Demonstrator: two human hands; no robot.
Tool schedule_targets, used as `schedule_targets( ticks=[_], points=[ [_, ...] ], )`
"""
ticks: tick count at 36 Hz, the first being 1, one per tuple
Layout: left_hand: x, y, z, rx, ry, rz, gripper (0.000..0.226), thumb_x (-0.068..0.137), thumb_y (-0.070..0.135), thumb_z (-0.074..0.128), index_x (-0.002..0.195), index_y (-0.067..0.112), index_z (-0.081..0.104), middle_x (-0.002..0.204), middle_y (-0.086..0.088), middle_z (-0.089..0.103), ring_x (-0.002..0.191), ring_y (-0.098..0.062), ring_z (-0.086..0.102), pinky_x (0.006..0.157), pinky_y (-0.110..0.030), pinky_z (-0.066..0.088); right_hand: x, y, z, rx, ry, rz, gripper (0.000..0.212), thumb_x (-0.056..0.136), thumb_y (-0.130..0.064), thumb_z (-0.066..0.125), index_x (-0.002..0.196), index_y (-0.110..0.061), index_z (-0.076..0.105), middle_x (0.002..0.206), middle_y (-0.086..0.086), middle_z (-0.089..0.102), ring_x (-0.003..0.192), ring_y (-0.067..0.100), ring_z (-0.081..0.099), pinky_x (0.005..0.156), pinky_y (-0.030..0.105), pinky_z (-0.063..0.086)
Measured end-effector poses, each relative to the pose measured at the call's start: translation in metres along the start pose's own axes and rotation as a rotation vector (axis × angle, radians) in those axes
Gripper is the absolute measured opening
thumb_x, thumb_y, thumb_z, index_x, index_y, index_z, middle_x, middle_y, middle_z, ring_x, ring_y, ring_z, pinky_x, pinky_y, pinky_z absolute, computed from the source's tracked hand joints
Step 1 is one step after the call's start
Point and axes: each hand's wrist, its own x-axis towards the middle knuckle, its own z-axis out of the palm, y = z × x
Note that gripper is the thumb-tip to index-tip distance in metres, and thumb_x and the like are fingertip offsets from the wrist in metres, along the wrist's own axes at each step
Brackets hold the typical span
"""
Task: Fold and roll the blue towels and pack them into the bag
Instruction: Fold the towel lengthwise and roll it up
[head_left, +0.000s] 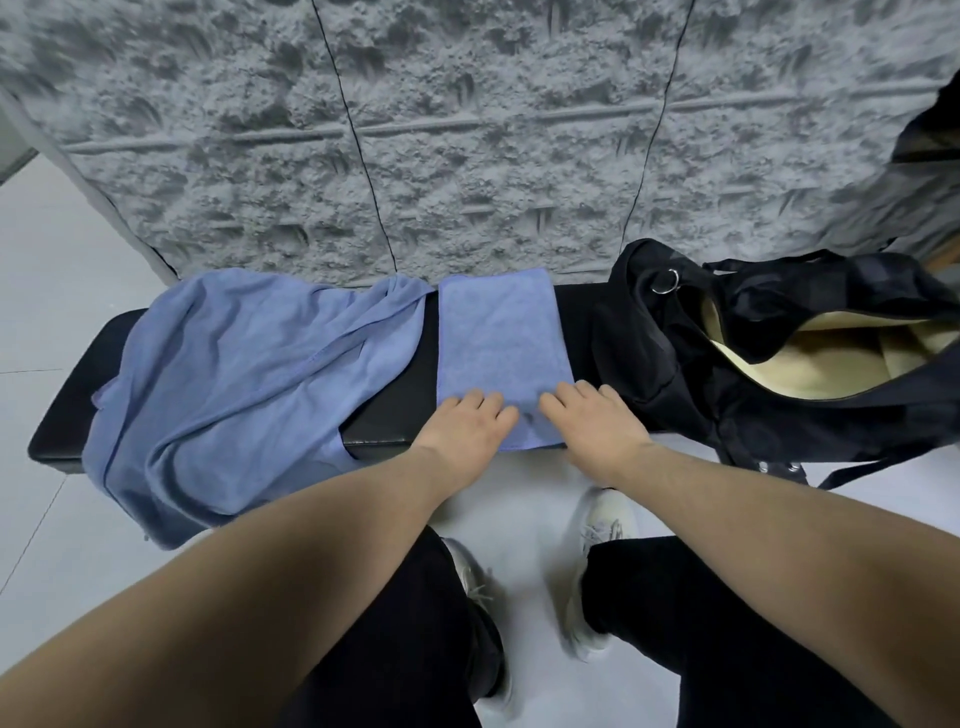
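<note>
Loose towel (223, 384): at 9 o'clock on the bench (392, 384), crumpled, its near edge spilling off the front. Not yet folded; leave it for now.
Left hand (462, 423): flat on the near left corner of the folded towel (501, 343), fingers straight and close together, pressing, gripping nothing.
Folded towel: a narrow strip at centre, running from 12 to 6 o'clock, the near end hanging a little over the bench edge.
Right hand (592, 421): flat on the near right corner, fingers slightly spread, also pressing.
Step in hand: looks like starting the roll from the near end. Tuck your first turn tight, keep both hands level so the edges stay square, and roll toward 12 o'clock.
Bag (675, 364): at 3 o'clock, black, mouth gaping, pale lining showing, near the strip's right side. No towel seen inside.
</note>
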Motion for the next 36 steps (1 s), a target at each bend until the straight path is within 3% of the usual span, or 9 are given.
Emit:
schedule_targets(
  ticks=[2, 5, 7, 13, 18, 23, 26, 30, 36],
  points=[
    [0.003, 0.000, 0.000, -0.028, -0.007, 0.005, 0.042, 0.083, 0.003, 0.052, 0.123, 0.014, 0.040, 0.114, -0.006, 0.044, 0.099, -0.025, 0.046, 0.079, -0.034, 0.037, -0.001, 0.001, -0.002, 0.002, 0.030, -0.027, 0.041, 0.073, -0.015, 0.070, 0.111, -0.015, 0.052, 0.100, 0.005, 0.053, 0.090, 0.026, 0.053, 0.071, 0.034, 0.029],
    [0.004, -0.003, 0.000, -0.073, 0.009, 0.012, 0.042, 0.085, 0.007, 0.051, 0.125, 0.016, 0.042, 0.115, -0.004, 0.045, 0.098, -0.024, 0.045, 0.077, -0.032, 0.034, -0.001, 0.003, 0.000, 0.027, 0.115, -0.109, 0.040, 0.052, -0.019, 0.079, 0.084, -0.015, 0.055, 0.077, 0.003, 0.052, 0.068, 0.024, 0.052, 0.062, 0.031, 0.029],
    [0.001, -0.004, 0.000, -0.099, 0.027, 0.013, 0.038, 0.085, 0.011, 0.051, 0.121, 0.016, 0.042, 0.114, -0.003, 0.045, 0.098, -0.023, 0.045, 0.074, -0.030, 0.030, -0.004, 0.004, 0.001, 0.081, 0.172, -0.141, 0.032, 0.056, -0.018, 0.076, 0.079, -0.015, 0.054, 0.075, 0.002, 0.050, 0.067, 0.024, 0.049, 0.061, 0.031, 0.030],
    [-0.002, -0.006, -0.006, -0.124, 0.029, -0.030, 0.049, 0.082, 0.032, 0.064, 0.123, 0.016, 0.040, 0.114, -0.001, 0.046, 0.100, -0.023, 0.049, 0.073, -0.030, 0.027, -0.005, 0.005, -0.003, 0.403, 0.083, -0.180, 0.004, 0.094, -0.021, 0.054, 0.091, -0.018, 0.052, 0.088, -0.009, 0.042, 0.084, 0.013, 0.038, 0.076, 0.029, 0.031],
    [-0.004, -0.005, -0.007, -0.145, 0.028, -0.064, 0.033, 0.088, 0.015, 0.051, 0.120, 0.014, 0.044, 0.112, -0.004, 0.049, 0.098, -0.025, 0.050, 0.069, -0.032, 0.028, -0.006, 0.008, -0.013, 0.487, 0.018, -0.129, 0.011, 0.096, -0.024, 0.053, 0.088, -0.025, 0.046, 0.084, -0.013, 0.043, 0.081, 0.011, 0.037, 0.073, 0.027, 0.027],
    [-0.006, -0.007, -0.008, -0.292, 0.000, -0.072, 0.025, 0.090, 0.016, 0.048, 0.115, 0.014, 0.051, 0.109, -0.004, 0.050, 0.097, -0.026, 0.051, 0.073, -0.038, 0.045, -0.008, 0.016, -0.012, 0.447, -0.008, -0.121, 0.013, 0.097, -0.027, 0.055, 0.099, -0.016, 0.061, 0.091, -0.009, 0.045, 0.086, 0.011, 0.034, 0.076, 0.027, 0.028],
    [-0.009, -0.015, -0.004, -0.441, -0.010, -0.055, 0.023, 0.090, 0.017, 0.049, 0.111, 0.015, 0.058, 0.106, -0.003, 0.052, 0.096, -0.025, 0.051, 0.080, -0.041, 0.048, -0.010, 0.020, -0.014, 0.482, -0.013, -0.109, 0.016, 0.097, -0.026, 0.057, 0.102, -0.014, 0.065, 0.093, -0.009, 0.044, 0.089, 0.012, 0.037, 0.079, 0.025, 0.031],
    [-0.015, -0.024, 0.003, -0.698, -0.033, -0.128, 0.025, 0.092, 0.011, 0.050, 0.107, 0.018, 0.068, 0.098, 0.003, 0.050, 0.092, -0.017, 0.050, 0.080, -0.026, 0.039, -0.011, 0.024, -0.014, 0.550, -0.100, -0.075, 0.019, 0.099, -0.024, 0.054, 0.107, -0.015, 0.069, 0.096, -0.010, 0.049, 0.096, 0.015, 0.048, 0.087, 0.025, 0.038],
    [-0.018, -0.030, 0.006, -0.844, -0.031, -0.135, 0.035, 0.098, 0.007, 0.045, 0.127, 0.018, 0.060, 0.113, 0.005, 0.058, 0.102, -0.010, 0.052, 0.085, -0.016, 0.034, -0.012, 0.028, -0.016, 0.657, -0.138, 0.025, 0.024, 0.101, -0.018, 0.049, 0.117, -0.015, 0.066, 0.103, -0.009, 0.051, 0.096, 0.008, 0.047, 0.086, 0.017, 0.034]
  ],
)
